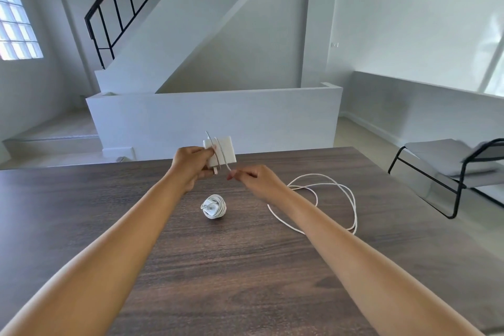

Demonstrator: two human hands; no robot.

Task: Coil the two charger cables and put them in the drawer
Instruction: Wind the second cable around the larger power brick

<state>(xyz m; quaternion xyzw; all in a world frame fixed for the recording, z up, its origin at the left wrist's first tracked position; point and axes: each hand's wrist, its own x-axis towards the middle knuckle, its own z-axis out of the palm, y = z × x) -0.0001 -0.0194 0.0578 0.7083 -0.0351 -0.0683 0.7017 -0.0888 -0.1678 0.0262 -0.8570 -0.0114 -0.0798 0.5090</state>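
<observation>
My left hand [191,165] grips a white square charger brick [225,151] above the far part of the dark wooden table [218,267]. A couple of turns of its white cable cross the brick's face. My right hand [255,179] pinches that cable just right of the brick. The rest of the white cable [341,199] lies in loose loops on the table to the right. A second white charger [214,207] sits on the table below my hands, with its cable wound tightly around it. No drawer is in view.
A black-framed chair with a grey cushion [450,169] stands off the table's right side. Beyond the table's far edge are a low white wall [218,114] and a staircase with a black railing [122,8].
</observation>
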